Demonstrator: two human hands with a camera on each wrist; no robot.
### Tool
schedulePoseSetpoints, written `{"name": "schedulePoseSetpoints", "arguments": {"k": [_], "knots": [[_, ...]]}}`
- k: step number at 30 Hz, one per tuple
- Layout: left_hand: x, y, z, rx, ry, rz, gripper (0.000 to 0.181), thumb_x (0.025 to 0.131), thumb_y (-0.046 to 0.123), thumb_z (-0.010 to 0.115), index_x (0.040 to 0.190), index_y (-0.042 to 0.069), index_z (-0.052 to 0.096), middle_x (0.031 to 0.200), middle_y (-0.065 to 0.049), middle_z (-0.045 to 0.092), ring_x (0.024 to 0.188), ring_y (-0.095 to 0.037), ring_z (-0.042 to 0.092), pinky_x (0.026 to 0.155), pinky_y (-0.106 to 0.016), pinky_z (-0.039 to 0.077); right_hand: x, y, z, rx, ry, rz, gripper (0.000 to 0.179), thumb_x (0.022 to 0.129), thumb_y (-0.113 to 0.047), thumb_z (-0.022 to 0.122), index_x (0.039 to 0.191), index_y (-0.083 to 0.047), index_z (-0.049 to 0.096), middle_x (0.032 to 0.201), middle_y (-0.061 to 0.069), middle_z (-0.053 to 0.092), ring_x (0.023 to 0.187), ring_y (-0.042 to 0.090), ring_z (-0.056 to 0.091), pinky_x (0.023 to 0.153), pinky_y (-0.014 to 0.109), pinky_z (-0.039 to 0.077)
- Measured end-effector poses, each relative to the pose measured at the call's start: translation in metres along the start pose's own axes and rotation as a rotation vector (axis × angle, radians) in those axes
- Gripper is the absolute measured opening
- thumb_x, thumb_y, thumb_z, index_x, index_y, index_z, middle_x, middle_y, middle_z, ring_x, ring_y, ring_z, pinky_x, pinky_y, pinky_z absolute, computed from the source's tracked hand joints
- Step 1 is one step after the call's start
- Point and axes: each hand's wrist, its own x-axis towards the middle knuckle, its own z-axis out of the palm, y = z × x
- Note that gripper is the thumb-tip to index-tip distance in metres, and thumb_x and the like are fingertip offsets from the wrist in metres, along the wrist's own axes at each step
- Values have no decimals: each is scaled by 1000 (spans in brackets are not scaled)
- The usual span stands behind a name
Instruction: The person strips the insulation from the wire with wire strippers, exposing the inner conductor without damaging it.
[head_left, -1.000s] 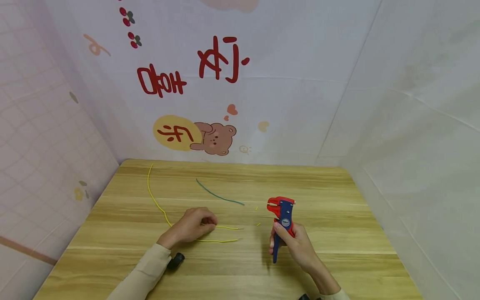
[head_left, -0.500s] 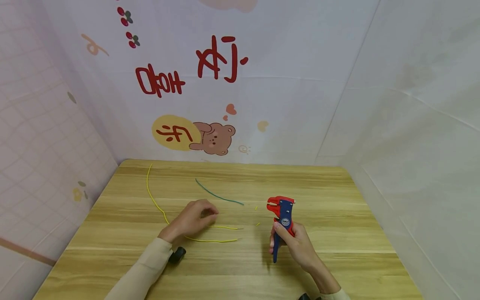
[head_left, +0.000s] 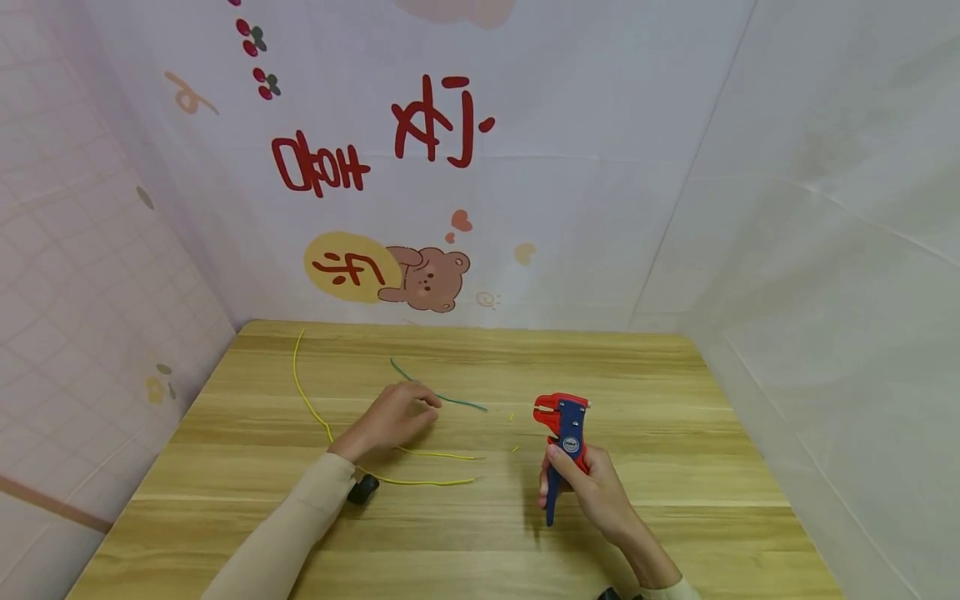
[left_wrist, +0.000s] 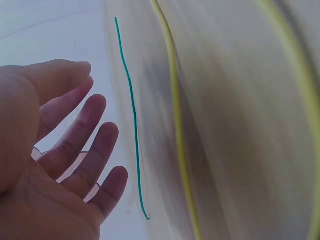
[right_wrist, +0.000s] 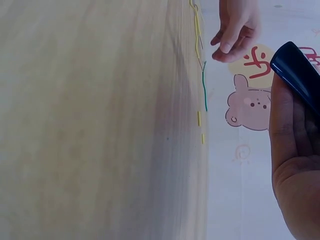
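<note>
From my remote seat, green wire's just past the left hand (nearer one, loosely spread, holding nothing), slanting far-left to near-right; right hand's gripping the wire stripper.

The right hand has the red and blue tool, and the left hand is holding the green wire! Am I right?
Almost! The left hand isn't holding the green wire. The left wrist view shows that hand holding nothing, with the wire apart from it on the table. The rest is right.
</note>
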Motion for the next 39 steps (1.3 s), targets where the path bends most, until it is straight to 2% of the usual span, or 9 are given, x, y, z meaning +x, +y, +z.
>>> {"name": "schedulePoseSetpoints", "arguments": {"k": [7,15,16,22,23,28,33,35,39], "knots": [[14,-7,1,10,37,13,13,105,2,77,116,-1,82,121,-17,82,122,-40,76,108,-61,60,0,0,0,-7,5,12,42,124,-21,47,109,15,62,82,0,75,72,21,81,73,49,71],[27,-13,2,38,19,15,20,103,1,78,122,-4,80,124,-20,79,119,-43,75,101,-60,62,0,-1,0,-8,3,18,50,124,-22,47,114,26,56,82,0,75,72,23,82,74,50,71],[31,-27,6,30,22,49,20,106,8,77,124,-1,80,126,-17,79,121,-39,75,103,-57,62,0,-1,0,-9,3,19,50,124,-22,47,114,26,56,82,0,75,72,23,82,74,50,71],[37,-55,15,18,31,109,21,107,21,79,122,6,84,122,-9,81,117,-30,75,103,-50,62,0,-2,0,-11,2,16,50,124,-22,47,114,26,56,82,1,75,72,23,82,74,50,71],[36,-49,14,26,26,83,19,105,16,80,120,5,84,120,-11,81,115,-34,75,102,-53,62,0,-2,0,-10,1,14,49,124,-21,47,114,26,56,82,1,75,72,23,82,74,50,71],[40,-78,29,37,28,89,18,104,22,82,118,11,87,119,-6,83,115,-30,75,105,-50,60,0,-2,0,-10,0,9,44,124,-20,47,110,20,59,82,1,75,72,19,81,73,50,71],[38,-89,38,53,45,-8,15,97,25,91,111,28,88,112,9,82,113,-24,74,108,-63,45,0,-2,0,-7,-4,7,37,123,-20,47,109,8,65,82,1,75,72,21,81,73,50,71],[37,-89,40,62,60,-23,14,94,24,93,106,32,88,106,13,81,106,-20,74,103,-62,41,0,-3,0,-7,-5,5,36,123,-20,47,109,7,65,82,2,76,72,22,81,73,50,71],[32,-64,27,80,41,-40,7,97,24,91,97,28,86,98,11,79,95,-17,72,93,-57,37,0,-4,1,-6,-4,3,35,123,-20,47,108,6,65,82,4,76,72,23,82,72,50,71]]}}
